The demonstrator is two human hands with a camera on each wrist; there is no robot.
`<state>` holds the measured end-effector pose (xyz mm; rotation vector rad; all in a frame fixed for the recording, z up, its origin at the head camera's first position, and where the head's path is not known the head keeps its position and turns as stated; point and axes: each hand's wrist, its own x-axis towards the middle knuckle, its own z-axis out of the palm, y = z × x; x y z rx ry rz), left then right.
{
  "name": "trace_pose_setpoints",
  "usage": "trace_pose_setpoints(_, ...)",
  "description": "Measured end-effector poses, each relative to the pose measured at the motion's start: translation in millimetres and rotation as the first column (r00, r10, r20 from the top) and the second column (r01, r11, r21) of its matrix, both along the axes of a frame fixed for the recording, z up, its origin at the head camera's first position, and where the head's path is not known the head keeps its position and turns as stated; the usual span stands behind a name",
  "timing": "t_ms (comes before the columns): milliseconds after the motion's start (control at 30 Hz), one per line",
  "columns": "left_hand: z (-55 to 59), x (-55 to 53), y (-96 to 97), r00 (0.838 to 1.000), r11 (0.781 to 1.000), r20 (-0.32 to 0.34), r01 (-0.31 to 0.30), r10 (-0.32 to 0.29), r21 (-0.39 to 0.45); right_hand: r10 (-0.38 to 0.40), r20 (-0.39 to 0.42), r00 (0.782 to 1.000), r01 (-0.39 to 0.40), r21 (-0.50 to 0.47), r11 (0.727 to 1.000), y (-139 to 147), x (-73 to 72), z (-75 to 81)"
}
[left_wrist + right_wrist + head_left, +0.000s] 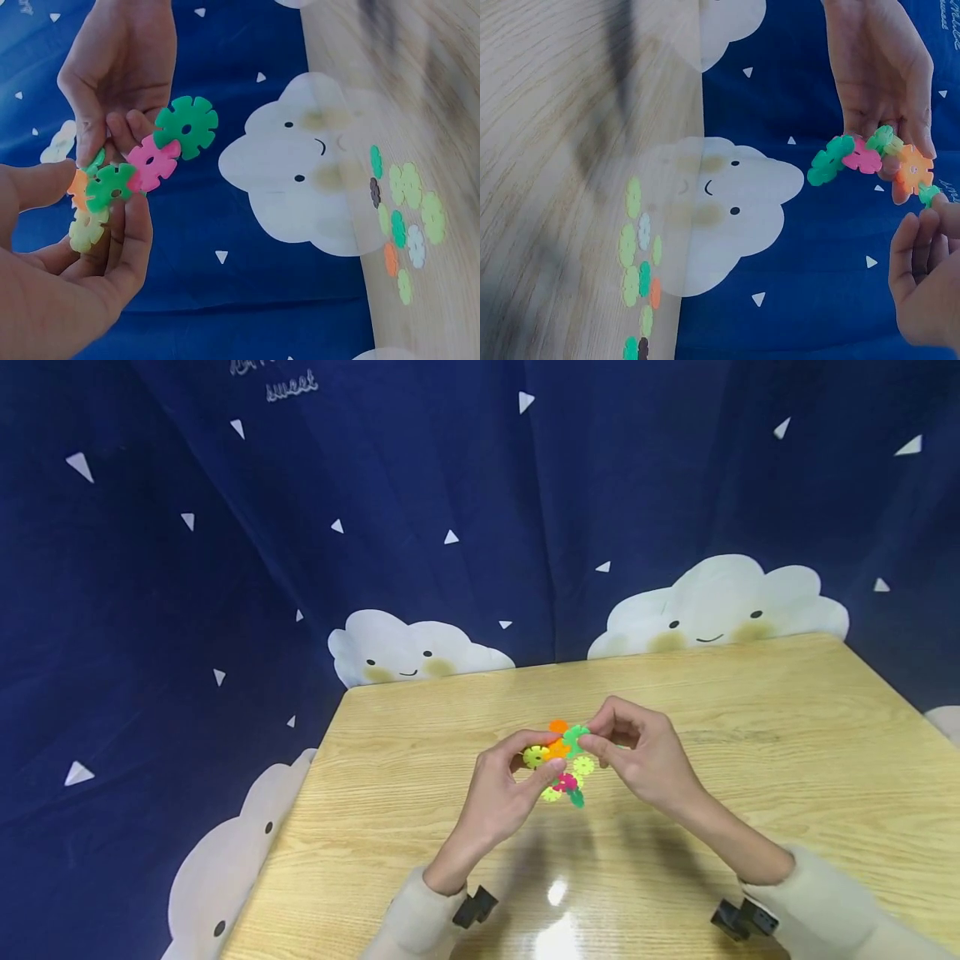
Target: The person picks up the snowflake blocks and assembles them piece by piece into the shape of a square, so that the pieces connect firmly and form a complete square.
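My left hand (pixel 498 793) grips a linked chain of notched plastic snowflake discs between thumb and fingers, held up over the table. In the left wrist view the chain includes a pink disc (pixel 152 161), a green end disc (pixel 187 127), another green disc (pixel 112 189) and a pale yellow disc (pixel 88 230). An orange disc (pixel 913 169) sits at the other end, by the left fingers. My right hand (pixel 656 760) pinches a small green disc (pixel 928 196) right at the orange disc's edge. Fingers partly hide where these two meet.
Several loose discs, among them a yellow disc (pixel 433 217) and a white disc (pixel 644 231), lie on the wooden table (pixel 405 735) beyond the hands. A dark blue curtain (pixel 450 460) with clouds and triangles hangs behind the table and along its left side.
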<state>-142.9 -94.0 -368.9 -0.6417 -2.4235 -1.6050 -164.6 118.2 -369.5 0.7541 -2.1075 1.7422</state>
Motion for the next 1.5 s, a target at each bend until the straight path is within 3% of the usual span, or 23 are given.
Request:
trace_pose_setpoints(333,0.8,-1.8,0.6,1.0,1.0,-0.01,-0.008,0.008,0.006,0.017,-0.006,1.0,-0.017,-0.002,1.0,-4,-0.5,0.3)
trace_pose_setpoints(533,1.1,-3.9,0.0,0.999,1.0,-0.05,0.009,-0.009,-0.001,0.04,0.053,0.998,-0.041,0.003,0.999,2,-3.3,5.3)
trace_pose_setpoints(767,1.1,-3.9,-1.4,0.994,0.996,-0.088,0.06,-0.065,-0.06,0.043,0.148,0.988,-0.045,0.011,0.999,6,-7.5,4.4)
trace_pose_setpoints(1000,2.8,-5.8,-4.1,0.986,0.99,-0.117,0.106,-0.116,-0.091,0.088,0.136,0.987,-0.097,0.058,0.994,10,-12.4,5.8)
trace_pose_setpoints(1100,3.5,-5.6,-5.4,0.989,0.993,-0.106,0.093,-0.101,-0.078,0.086,0.137,0.987,-0.094,0.053,0.994,16,-20.6,3.7)
trace_pose_setpoints(1200,4.0,-4.6,-7.1,0.993,0.996,-0.086,0.071,-0.076,-0.06,0.011,0.176,0.984,-0.021,0.055,0.998,25,-33.3,-2.1)
trace_pose_setpoints(1267,4.5,-4.0,-8.2,0.995,0.997,-0.079,0.065,-0.068,-0.048,-0.05,0.232,0.971,0.034,0.075,0.997,31,-43.4,-8.7)
trace_pose_setpoints(1333,5.0,-3.2,-9.3,0.995,0.997,-0.075,0.064,-0.067,-0.037,-0.102,0.283,0.954,0.065,0.135,0.989,37,-53.9,-18.6)
trace_pose_setpoints(1500,4.6,-1.6,-11.3,0.996,0.997,-0.059,0.07,-0.071,-0.022,-0.164,0.346,0.924,0.058,0.298,0.953,49,-78.2,-52.8)
